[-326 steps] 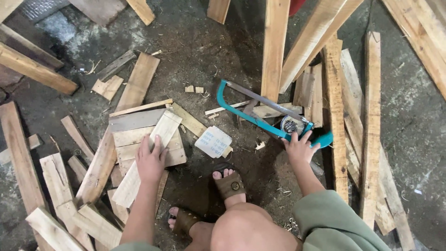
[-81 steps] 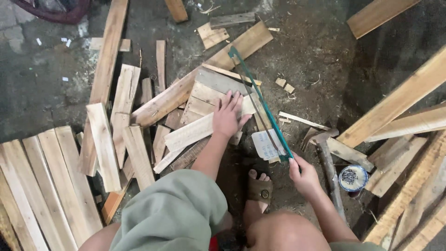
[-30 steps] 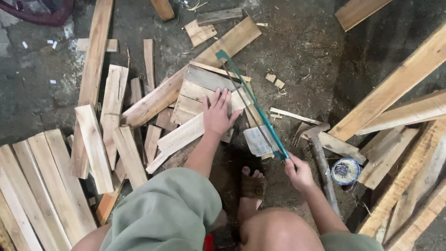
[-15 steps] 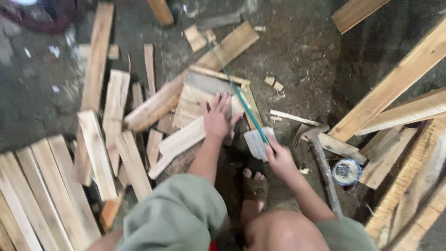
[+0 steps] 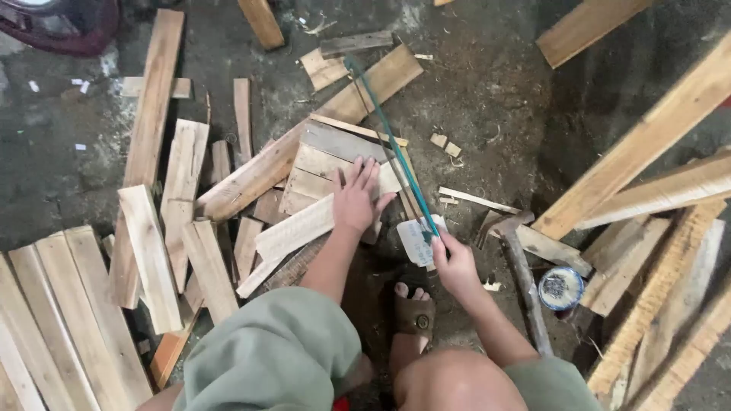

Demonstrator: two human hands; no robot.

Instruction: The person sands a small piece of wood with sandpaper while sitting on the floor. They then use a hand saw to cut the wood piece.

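My left hand (image 5: 356, 196) lies flat with fingers spread on a pale wooden slat (image 5: 301, 228) that rests on a small stack of short boards (image 5: 324, 160). My right hand (image 5: 454, 263) is closed around the handle of a teal-framed hacksaw (image 5: 388, 135). The saw runs up and to the left from my hand, its blade along the right end of the stack beside my left fingers. My sandalled foot (image 5: 411, 316) sits just below, between my two arms.
A hammer (image 5: 518, 266) lies right of my right hand, next to a small round tin (image 5: 561, 288) of nails. Long planks (image 5: 647, 144) lean at the right. Several planks (image 5: 53, 320) lie side by side at the lower left. Offcuts are scattered on the concrete floor.
My right hand picked the saw up from the floor and brought it to the stack. In the last second it slid the saw forward along the board ends. My left hand stayed on the slat.
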